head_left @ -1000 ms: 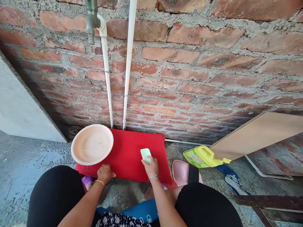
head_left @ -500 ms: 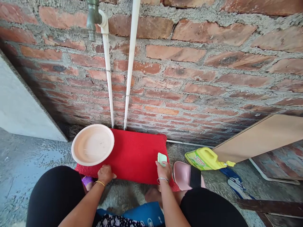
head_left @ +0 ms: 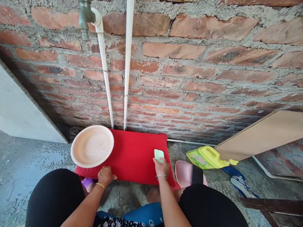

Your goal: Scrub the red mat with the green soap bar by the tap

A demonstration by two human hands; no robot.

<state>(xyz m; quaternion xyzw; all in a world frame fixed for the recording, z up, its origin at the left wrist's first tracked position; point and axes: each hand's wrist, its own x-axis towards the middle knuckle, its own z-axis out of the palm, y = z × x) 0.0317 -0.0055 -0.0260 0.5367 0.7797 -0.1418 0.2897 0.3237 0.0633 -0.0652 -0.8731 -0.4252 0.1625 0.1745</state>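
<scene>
A red mat (head_left: pixel 134 154) is spread on the floor against the wall. My left hand (head_left: pixel 105 175) is closed on its near edge, just below a pale pink basin (head_left: pixel 92 145) that rests on the mat's left end. Over the mat's right end, my right hand (head_left: pixel 162 167) grips a pale green, rounded block (head_left: pixel 158 154), perhaps a brush or a bar of soap; its underside is hidden. I cannot tell whether the block touches the mat.
A pink slipper (head_left: pixel 183 173) and a yellow jug (head_left: pixel 205 157) lie to the right, with a blue-and-white shoe (head_left: pixel 240 186) beyond. Two white pipes (head_left: pixel 127 63) and a tap (head_left: pixel 84 20) are on the brick wall. A pale slab (head_left: pixel 26 107) leans at left, a tan board (head_left: pixel 260 135) at right.
My right hand has moved the pale green block slightly left and away from me over the mat. The left hand keeps its place at the mat's edge. The view has shifted a little.
</scene>
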